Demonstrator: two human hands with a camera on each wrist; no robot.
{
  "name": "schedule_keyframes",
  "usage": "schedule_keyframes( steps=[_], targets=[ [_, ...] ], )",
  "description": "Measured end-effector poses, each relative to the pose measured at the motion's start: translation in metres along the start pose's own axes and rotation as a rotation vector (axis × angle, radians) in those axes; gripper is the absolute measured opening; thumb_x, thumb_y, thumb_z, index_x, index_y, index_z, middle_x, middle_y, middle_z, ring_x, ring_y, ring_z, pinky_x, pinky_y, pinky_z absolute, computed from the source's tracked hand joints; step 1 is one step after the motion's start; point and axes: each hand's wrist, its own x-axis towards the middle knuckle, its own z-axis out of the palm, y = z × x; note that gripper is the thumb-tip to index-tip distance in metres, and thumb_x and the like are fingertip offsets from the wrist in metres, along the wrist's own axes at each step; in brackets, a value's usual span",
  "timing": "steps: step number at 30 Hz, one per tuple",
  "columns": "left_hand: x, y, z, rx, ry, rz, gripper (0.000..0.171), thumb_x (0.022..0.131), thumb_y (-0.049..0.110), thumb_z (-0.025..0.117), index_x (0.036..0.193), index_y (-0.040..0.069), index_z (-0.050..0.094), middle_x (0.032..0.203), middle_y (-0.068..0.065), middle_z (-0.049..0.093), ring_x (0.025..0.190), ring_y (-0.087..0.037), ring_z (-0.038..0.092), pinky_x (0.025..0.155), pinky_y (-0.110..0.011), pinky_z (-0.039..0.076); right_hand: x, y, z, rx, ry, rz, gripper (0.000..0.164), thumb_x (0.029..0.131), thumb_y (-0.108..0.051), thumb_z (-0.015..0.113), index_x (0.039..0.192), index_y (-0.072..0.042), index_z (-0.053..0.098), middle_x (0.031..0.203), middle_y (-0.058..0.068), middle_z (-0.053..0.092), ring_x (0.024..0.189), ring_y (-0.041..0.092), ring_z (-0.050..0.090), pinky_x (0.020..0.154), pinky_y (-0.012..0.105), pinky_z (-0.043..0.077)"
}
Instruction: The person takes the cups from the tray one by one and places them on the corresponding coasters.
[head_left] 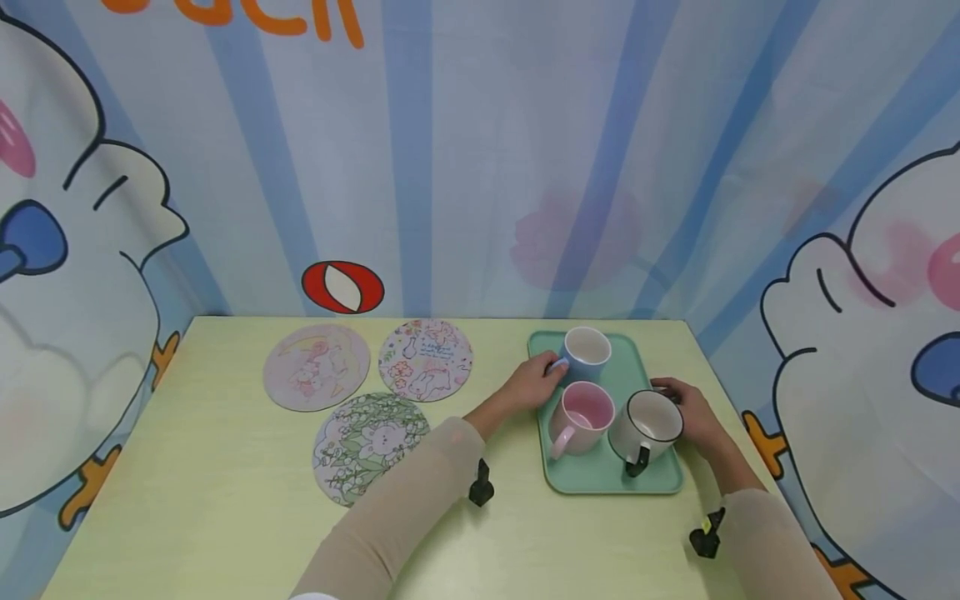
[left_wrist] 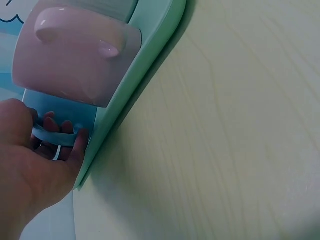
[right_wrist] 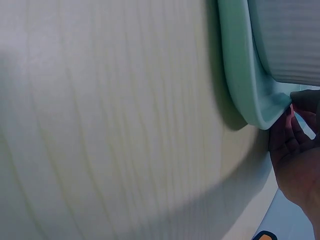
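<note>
A green tray carries three mugs. My left hand holds the handle of the blue mug at the tray's back; in the left wrist view, the fingers curl around that blue handle. Just in front stands the pink mug, its handle facing the near left. The white mug with a black rim and handle is upright at the right. Beside it, my right hand pinches the tray's right edge, seen closer in the right wrist view, with the thumb on the rim and fingers beneath.
Three round printed mats lie left of the tray: a pink one, a floral one and a green leafy one, partly behind my left sleeve. A patterned curtain hangs behind the pale yellow table.
</note>
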Motion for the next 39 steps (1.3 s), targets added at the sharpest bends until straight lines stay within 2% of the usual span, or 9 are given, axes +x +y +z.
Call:
schedule_keyframes(
  steps=[5, 12, 31, 39],
  targets=[
    [-0.0006, 0.0007, 0.0001, 0.011, 0.003, 0.021, 0.026, 0.115, 0.03, 0.047, 0.107, 0.009, 0.061, 0.083, -0.001, 0.052, 0.078, -0.015, 0.051, 0.07, -0.027, 0.042, -0.0021, -0.0033, 0.0003, 0.008, 0.008, -0.01, 0.054, 0.1, -0.007, 0.071, 0.146, 0.014, 0.051, 0.12, 0.03, 0.064, 0.092, 0.011, 0.058, 0.075, 0.026, 0.052],
    [-0.002, 0.0011, 0.0005, 0.002, 0.003, 0.023, 0.027, 0.115, 0.031, 0.046, 0.099, 0.011, 0.057, 0.079, -0.001, 0.049, 0.074, -0.014, 0.048, 0.066, -0.027, 0.04, -0.0024, -0.0042, -0.001, 0.014, -0.013, 0.006, 0.057, 0.101, -0.007, 0.07, 0.148, 0.016, 0.047, 0.124, 0.033, 0.062, 0.096, 0.015, 0.058, 0.076, 0.027, 0.052],
    [-0.0002, -0.001, 0.0025, 0.083, 0.03, 0.09, 0.025, 0.115, 0.027, 0.046, 0.104, 0.01, 0.06, 0.078, 0.0, 0.05, 0.072, -0.014, 0.049, 0.068, -0.027, 0.042, -0.0005, 0.0002, 0.001, 0.03, -0.004, 0.009, 0.058, 0.101, -0.007, 0.071, 0.149, 0.014, 0.047, 0.127, 0.033, 0.062, 0.098, 0.013, 0.058, 0.077, 0.026, 0.052],
    [-0.0017, -0.0014, 0.0044, 0.099, 0.046, 0.074, 0.024, 0.115, 0.026, 0.046, 0.102, 0.01, 0.059, 0.079, -0.001, 0.052, 0.074, -0.015, 0.051, 0.069, -0.028, 0.043, -0.0022, -0.0021, 0.0003, 0.029, 0.005, -0.01, 0.055, 0.1, -0.006, 0.071, 0.147, 0.014, 0.05, 0.124, 0.032, 0.063, 0.095, 0.009, 0.058, 0.077, 0.025, 0.052]
  ],
)
